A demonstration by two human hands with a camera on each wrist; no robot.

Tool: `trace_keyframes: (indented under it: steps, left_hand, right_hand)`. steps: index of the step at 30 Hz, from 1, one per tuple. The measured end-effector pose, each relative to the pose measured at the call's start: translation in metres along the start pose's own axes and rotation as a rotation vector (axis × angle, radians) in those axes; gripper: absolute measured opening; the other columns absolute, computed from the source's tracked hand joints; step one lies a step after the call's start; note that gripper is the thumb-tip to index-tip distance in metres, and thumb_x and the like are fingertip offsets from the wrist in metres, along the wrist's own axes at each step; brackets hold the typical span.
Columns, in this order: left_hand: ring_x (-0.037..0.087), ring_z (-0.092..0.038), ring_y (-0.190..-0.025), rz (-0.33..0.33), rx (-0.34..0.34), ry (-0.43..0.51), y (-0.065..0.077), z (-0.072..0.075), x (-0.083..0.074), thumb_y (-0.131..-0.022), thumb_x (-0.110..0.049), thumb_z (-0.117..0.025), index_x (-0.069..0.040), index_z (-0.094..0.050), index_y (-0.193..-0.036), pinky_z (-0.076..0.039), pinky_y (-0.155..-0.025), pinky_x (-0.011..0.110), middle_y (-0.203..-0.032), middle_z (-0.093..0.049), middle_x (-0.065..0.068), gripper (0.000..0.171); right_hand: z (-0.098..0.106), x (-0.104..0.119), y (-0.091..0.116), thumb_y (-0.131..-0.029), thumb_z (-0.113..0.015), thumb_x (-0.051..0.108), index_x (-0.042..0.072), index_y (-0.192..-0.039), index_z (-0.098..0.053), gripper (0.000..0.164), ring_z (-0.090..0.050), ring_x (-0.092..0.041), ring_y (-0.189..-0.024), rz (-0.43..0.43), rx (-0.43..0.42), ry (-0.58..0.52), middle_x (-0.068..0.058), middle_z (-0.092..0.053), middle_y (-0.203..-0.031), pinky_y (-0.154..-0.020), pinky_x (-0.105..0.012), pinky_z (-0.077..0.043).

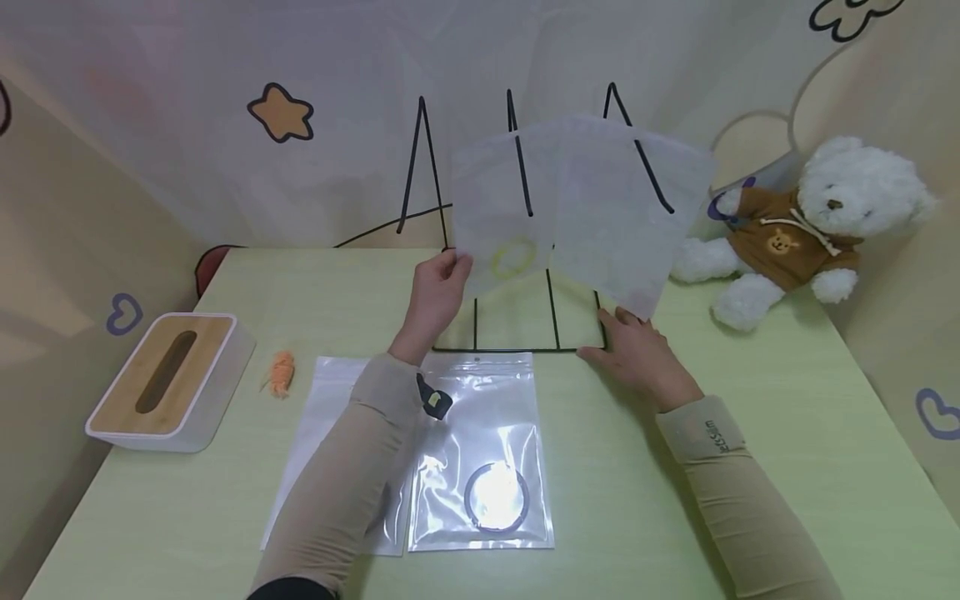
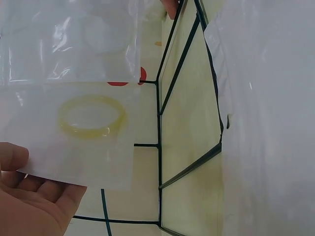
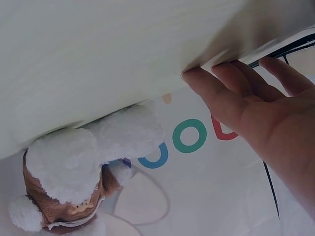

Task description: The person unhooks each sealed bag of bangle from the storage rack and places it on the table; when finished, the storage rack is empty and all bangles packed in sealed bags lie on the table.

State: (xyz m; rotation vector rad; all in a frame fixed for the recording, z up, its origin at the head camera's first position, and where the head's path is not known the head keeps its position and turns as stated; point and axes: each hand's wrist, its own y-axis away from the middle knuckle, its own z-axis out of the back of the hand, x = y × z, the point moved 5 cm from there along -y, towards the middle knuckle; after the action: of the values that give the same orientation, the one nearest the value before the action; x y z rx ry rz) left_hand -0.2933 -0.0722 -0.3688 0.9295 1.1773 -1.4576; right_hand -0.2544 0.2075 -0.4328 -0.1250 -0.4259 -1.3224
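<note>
A black wire rack (image 1: 552, 310) with three tall hooks stands on the table. A translucent white bag (image 1: 487, 192) hangs from its middle hook, with a yellow ring (image 1: 513, 259) showing through. Another white bag (image 1: 622, 208) hangs from the right hook. Thumb and fingers of my left hand (image 1: 438, 292) pinch the lower left edge of the middle bag; the left wrist view shows this hold close up. Beside the rack's front right corner is my right hand (image 1: 637, 350), below the right bag. In the right wrist view its spread fingertips (image 3: 192, 73) touch the tabletop.
Two flat bags lie in front of the rack; the right one (image 1: 480, 442) holds a round, dark-rimmed thing (image 1: 497, 497). A tissue box (image 1: 225, 367) and a small orange yarn-like thing (image 1: 281, 373) are at left. A white teddy bear (image 1: 795, 233) sits at back right.
</note>
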Motion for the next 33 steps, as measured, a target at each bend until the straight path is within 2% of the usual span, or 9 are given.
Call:
trace_keyframes:
  steps: [3, 8, 14, 21, 28, 30, 33]
  left_hand:
    - [0.014, -0.033, -0.062, -0.009, -0.001, -0.004, 0.0010, 0.0013, -0.0008, -0.101, -0.018, -0.052, 0.003, -0.067, -0.102, -0.027, -0.053, 0.026, -0.069, -0.042, 0.002, 0.026]
    - [0.015, -0.035, -0.065, -0.020, -0.007, -0.001, 0.0018, 0.0024, -0.0021, -0.101, -0.016, -0.051, 0.004, -0.066, -0.101, -0.028, -0.055, 0.027, -0.071, -0.046, 0.002, 0.026]
    - [0.016, -0.041, -0.072, -0.027, -0.020, -0.021, 0.0021, 0.0038, -0.0028, -0.102, -0.017, -0.050, 0.005, -0.063, -0.094, -0.034, -0.064, 0.027, -0.075, -0.049, 0.006, 0.026]
    - [0.015, -0.045, -0.077, -0.013, -0.036, -0.020, 0.0028, 0.0050, -0.0039, -0.103, -0.018, -0.049, 0.002, -0.065, -0.108, -0.037, -0.065, 0.026, -0.087, -0.058, 0.007, 0.027]
    - [0.017, -0.041, -0.072, -0.005, -0.047, 0.014, 0.0049, 0.0040, -0.0069, -0.103, -0.015, -0.048, 0.004, -0.062, -0.100, -0.033, -0.062, 0.026, -0.075, -0.045, 0.004, 0.024]
    - [0.017, -0.041, -0.073, -0.004, -0.056, 0.021, 0.0053, 0.0041, -0.0072, -0.102, -0.014, -0.048, 0.005, -0.061, -0.099, -0.034, -0.062, 0.026, -0.076, -0.046, 0.005, 0.023]
    - [0.016, -0.046, -0.078, 0.010, -0.064, 0.027, 0.0062, 0.0047, -0.0073, -0.102, -0.014, -0.049, 0.005, -0.063, -0.105, -0.037, -0.066, 0.025, -0.086, -0.057, 0.009, 0.024]
  right_hand:
    - [0.0002, 0.0009, 0.0004, -0.096, -0.055, 0.046, -0.003, -0.150, -0.027, 0.078, -0.029, -0.054, -0.132, 0.001, 0.000, 0.002, -0.032, -0.028, -0.149, -0.096, -0.072, -0.030]
    - [0.0006, 0.0018, 0.0010, -0.097, -0.054, 0.046, -0.002, -0.151, -0.026, 0.078, -0.026, -0.055, -0.133, -0.009, 0.009, -0.006, -0.032, -0.026, -0.151, -0.097, -0.072, -0.028]
    - [0.0000, 0.0028, 0.0007, -0.097, -0.054, 0.046, -0.002, -0.151, -0.026, 0.078, -0.027, -0.055, -0.132, -0.006, 0.008, -0.001, -0.032, -0.027, -0.150, -0.097, -0.072, -0.029]
    - [-0.0008, 0.0029, 0.0002, -0.097, -0.053, 0.047, -0.003, -0.151, -0.026, 0.078, -0.030, -0.055, -0.129, -0.005, 0.007, 0.008, -0.032, -0.029, -0.148, -0.097, -0.071, -0.030]
    - [-0.0011, 0.0018, -0.0005, -0.096, -0.053, 0.048, -0.002, -0.151, -0.027, 0.078, -0.028, -0.055, -0.129, -0.010, 0.009, 0.008, -0.031, -0.029, -0.148, -0.096, -0.071, -0.030]
    - [-0.0012, 0.0021, -0.0005, -0.096, -0.054, 0.048, -0.002, -0.150, -0.028, 0.078, -0.028, -0.055, -0.129, -0.008, 0.004, 0.009, -0.031, -0.030, -0.148, -0.095, -0.070, -0.031]
    - [-0.0016, 0.0019, -0.0007, -0.096, -0.054, 0.048, -0.002, -0.150, -0.028, 0.078, -0.029, -0.055, -0.128, -0.009, 0.002, 0.011, -0.030, -0.030, -0.147, -0.095, -0.070, -0.031]
